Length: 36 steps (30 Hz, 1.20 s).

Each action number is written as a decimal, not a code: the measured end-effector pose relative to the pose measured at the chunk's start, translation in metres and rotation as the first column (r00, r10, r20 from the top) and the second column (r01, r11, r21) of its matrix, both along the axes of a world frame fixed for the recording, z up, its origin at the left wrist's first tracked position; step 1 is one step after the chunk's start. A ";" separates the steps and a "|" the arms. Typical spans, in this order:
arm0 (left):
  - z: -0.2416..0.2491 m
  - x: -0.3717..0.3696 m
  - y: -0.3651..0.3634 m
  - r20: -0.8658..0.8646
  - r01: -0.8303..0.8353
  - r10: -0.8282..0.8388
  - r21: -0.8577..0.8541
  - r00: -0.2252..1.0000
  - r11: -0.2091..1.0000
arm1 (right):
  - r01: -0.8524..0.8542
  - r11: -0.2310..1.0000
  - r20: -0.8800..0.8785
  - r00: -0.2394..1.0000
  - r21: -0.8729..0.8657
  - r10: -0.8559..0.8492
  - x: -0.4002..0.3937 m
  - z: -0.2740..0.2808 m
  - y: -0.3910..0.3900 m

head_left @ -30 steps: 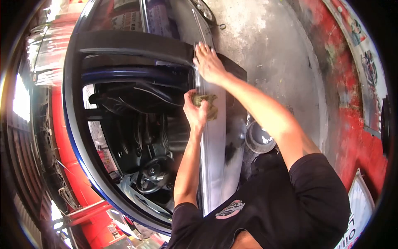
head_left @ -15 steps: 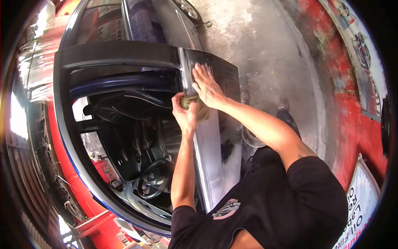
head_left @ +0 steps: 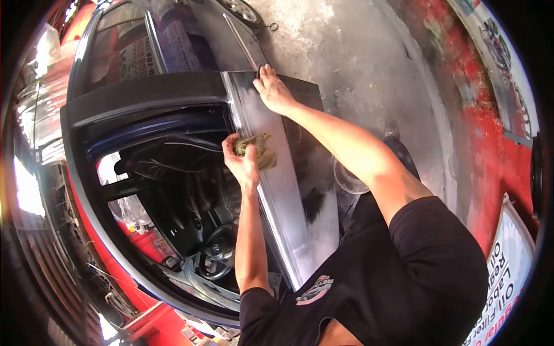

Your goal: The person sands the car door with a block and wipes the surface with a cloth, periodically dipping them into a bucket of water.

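Note:
The car door [head_left: 297, 230] stands swung out beside me, its upper panel a dull, pale grey next to darker areas. A crumpled olive-green cloth [head_left: 262, 155] is in my left hand [head_left: 241, 166], at the window sill, with the fingers closed round it. My right hand [head_left: 274, 93] lies on the panel near the door's far edge, fingers stretched out. A small dark patch shows by those fingertips; I cannot make out what it is. What may lie under the palm is hidden. The black window frame [head_left: 156, 86] runs left from the sill.
Through the window opening, the steering wheel [head_left: 218, 251] and dark cabin show. A rear wheel [head_left: 241, 10] is at the top. To the right are the concrete floor [head_left: 369, 75], a round clear container [head_left: 349, 176] near my legs, a red wall [head_left: 461, 104] and a printed banner [head_left: 508, 259].
My right hand has slid along the panel to the far edge, away from the cloth. My left hand still grips the cloth at the sill. The view has shifted slightly.

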<state>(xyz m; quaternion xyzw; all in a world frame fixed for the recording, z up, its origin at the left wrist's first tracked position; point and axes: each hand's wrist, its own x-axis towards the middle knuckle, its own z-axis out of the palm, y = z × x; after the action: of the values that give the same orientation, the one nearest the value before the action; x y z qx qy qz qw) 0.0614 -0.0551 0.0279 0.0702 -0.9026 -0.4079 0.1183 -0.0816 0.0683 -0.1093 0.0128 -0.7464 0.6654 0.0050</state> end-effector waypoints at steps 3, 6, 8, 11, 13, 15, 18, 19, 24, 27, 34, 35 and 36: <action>-0.005 -0.001 -0.005 -0.024 0.051 -0.051 -0.009 0.998 0.999 | 0.000 1.000 -0.051 0.999 -0.009 -0.001 0.082 0.003 -0.011; 0.000 0.002 -0.003 0.015 0.049 -0.049 0.006 0.999 0.999 | 0.011 1.000 -0.075 0.997 0.001 -0.011 0.076 0.003 -0.003; -0.003 0.001 -0.003 0.017 0.023 -0.024 0.069 1.000 0.997 | -0.003 0.991 -0.026 1.000 -0.130 0.000 0.003 -0.016 0.013; 0.004 0.005 -0.001 0.033 0.018 -0.018 0.001 0.999 1.000 | -0.033 0.997 0.005 0.999 -0.065 0.033 0.029 -0.015 0.007; 0.003 0.001 0.002 0.022 0.030 -0.030 -0.007 0.999 1.000 | -0.056 0.995 0.036 0.998 -0.079 0.059 0.083 -0.002 0.004; 0.001 0.000 0.001 0.034 0.019 -0.019 0.010 0.999 1.000 | -0.021 0.998 -0.029 0.999 -0.059 0.019 0.085 -0.008 -0.002; -0.007 0.001 -0.001 0.017 0.020 -0.021 0.048 1.000 0.999 | -0.035 0.998 0.000 0.999 -0.055 0.035 0.006 -0.011 0.019; -0.005 -0.001 0.002 0.005 0.008 -0.008 0.043 1.000 0.999 | -0.068 0.997 0.027 0.997 -0.043 0.070 -0.009 -0.014 0.020; 0.002 0.000 0.004 0.015 0.000 -0.001 0.024 1.000 1.000 | -0.105 0.994 -0.011 0.994 0.001 0.105 0.095 -0.007 0.006; 0.000 0.002 0.000 0.041 -0.003 0.000 0.056 0.999 0.998 | 0.028 1.000 -0.112 0.993 0.003 -0.028 0.036 -0.019 0.008; 0.002 0.000 0.003 0.031 0.010 -0.010 -0.002 0.999 1.000 | -0.133 0.991 -0.019 0.991 0.013 0.133 0.101 -0.005 0.006; 0.002 -0.001 0.004 0.028 -0.001 0.001 0.017 1.000 1.000 | -0.088 0.995 -0.064 0.994 0.040 0.091 0.088 -0.006 0.007; 0.001 0.002 0.003 0.036 -0.010 0.009 0.031 0.999 0.999 | -0.039 0.997 -0.099 0.994 0.059 0.045 0.067 -0.009 0.007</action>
<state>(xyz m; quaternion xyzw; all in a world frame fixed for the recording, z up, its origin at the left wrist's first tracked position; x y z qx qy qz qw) 0.0633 -0.0517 0.0287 0.0833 -0.8978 -0.4199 0.1029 -0.0147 0.0755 -0.1178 0.0620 -0.7634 0.6424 0.0279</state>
